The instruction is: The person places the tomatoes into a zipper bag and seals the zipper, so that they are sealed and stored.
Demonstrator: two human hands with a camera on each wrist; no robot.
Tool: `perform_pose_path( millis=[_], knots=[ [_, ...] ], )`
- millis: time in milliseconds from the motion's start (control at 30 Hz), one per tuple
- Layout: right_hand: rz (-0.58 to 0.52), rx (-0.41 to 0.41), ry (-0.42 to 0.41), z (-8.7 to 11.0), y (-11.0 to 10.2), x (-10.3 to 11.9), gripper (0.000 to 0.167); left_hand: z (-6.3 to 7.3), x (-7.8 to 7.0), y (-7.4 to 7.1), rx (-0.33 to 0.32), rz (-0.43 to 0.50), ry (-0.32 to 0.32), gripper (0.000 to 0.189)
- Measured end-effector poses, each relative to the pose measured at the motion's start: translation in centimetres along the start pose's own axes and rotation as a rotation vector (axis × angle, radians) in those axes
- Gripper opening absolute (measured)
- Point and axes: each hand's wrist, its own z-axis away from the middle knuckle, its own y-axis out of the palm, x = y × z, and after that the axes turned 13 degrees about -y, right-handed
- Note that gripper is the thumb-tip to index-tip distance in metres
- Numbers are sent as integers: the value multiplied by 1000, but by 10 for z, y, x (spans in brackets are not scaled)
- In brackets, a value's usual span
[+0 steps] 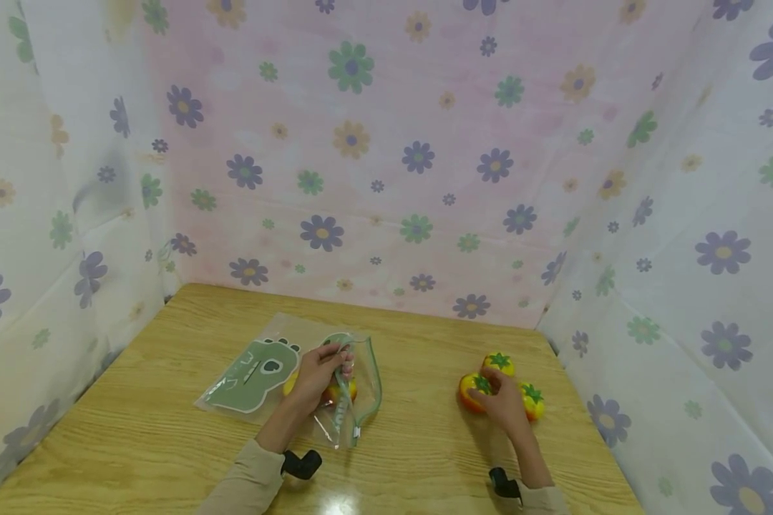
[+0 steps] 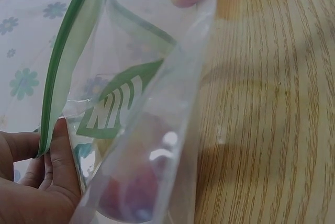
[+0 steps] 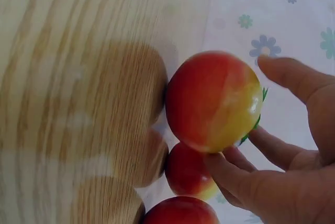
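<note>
My left hand pinches the green-edged mouth of a clear zip bag printed with a green cartoon face. Inside the bag, red-and-yellow round fruit shows through the plastic. On the right, my right hand straddles a red-and-yellow toy tomato with a green leafy top. Its thumb stands at the leafy end, just off the skin, and a fingertip is right at the opposite side. That tomato rests on the table. Two similar ones, a rear tomato and a right-hand tomato, sit close beside it.
The wooden table carries the bag at left and the tomatoes near its right edge. Flower-printed cloth hangs behind and along both sides. A slider sits at the near end of the bag's zip.
</note>
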Motion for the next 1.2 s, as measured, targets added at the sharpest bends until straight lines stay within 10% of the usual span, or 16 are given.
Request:
perform_pose_path(
  millis=[333,1200],
  knots=[
    [-45,98,52,7,-2,-8,75,-1,2,-1,16,8,6,36],
    [-129,3,94,10,6,2,77,2,-4,1,23,25,4,26]
  ],
)
